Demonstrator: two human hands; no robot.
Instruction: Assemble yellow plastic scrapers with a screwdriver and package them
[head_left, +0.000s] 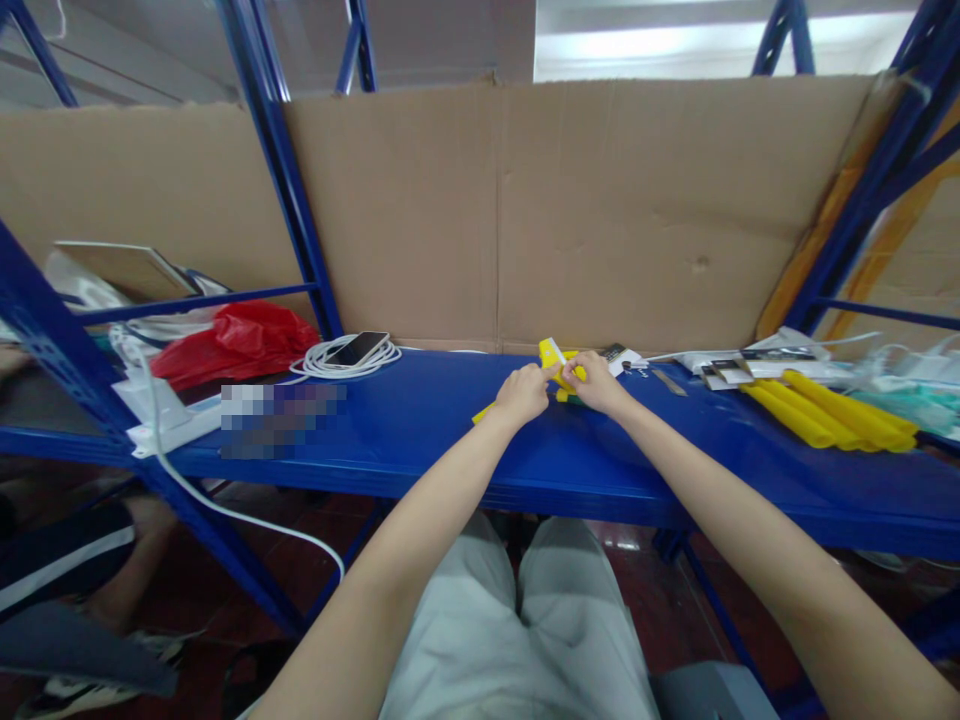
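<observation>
A small yellow piece with a white strip [553, 353] is between my hands above the blue shelf top; its exact kind I cannot make out. My left hand [525, 395] is closed at its left side, with the index finger reaching onto it. From the right, my right hand [595, 380] pinches it between thumb and fingers. Under the hands a yellow and green bit [568, 397] shows, partly hidden. Another yellow strip [482, 412] pokes out beside my left wrist.
Rolled yellow sheets [832, 412] lie at the right near small white boxes [727, 372]. A phone [361, 348] rests on a coiled white cable [322, 360] at the left, near a red bag [236, 342]. Cardboard [600, 210] closes the back. Someone's leg shows lower left.
</observation>
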